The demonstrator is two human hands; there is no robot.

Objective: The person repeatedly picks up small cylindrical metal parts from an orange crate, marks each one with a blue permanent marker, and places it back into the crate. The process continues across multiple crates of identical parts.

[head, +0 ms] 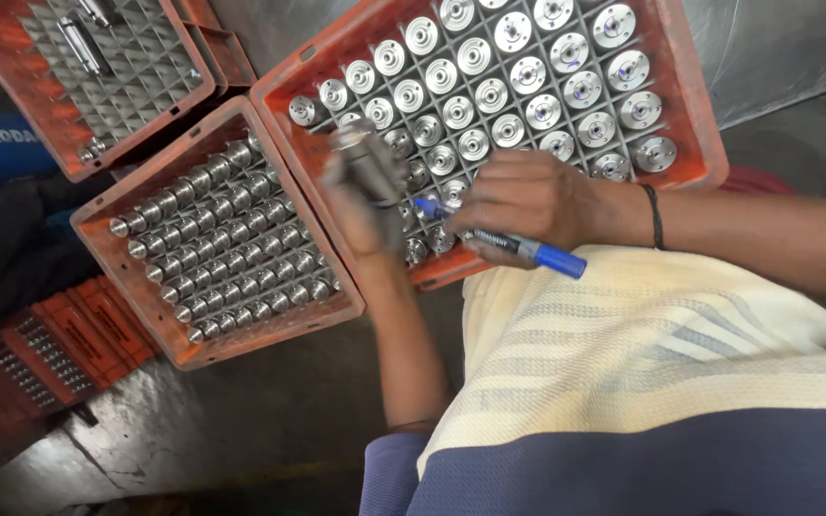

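My left hand (365, 205) grips a metal cylindrical part (367, 162) and holds it up over the near corner of an orange crate (695, 143). That crate is full of round flanged metal parts (528, 81) standing in a grey grid. My right hand (528, 196) holds a blue marker pen (518, 246), its tip pointing left toward the part in my left hand. A dark band circles my right wrist (655, 217).
A second orange crate (136, 306) to the left is packed with rows of metal cylinders (227, 229). A third crate (11, 105) at top left has a mostly bare grid. More orange crates (59, 344) lie lower left. A striped cloth (642, 334) covers my lap.
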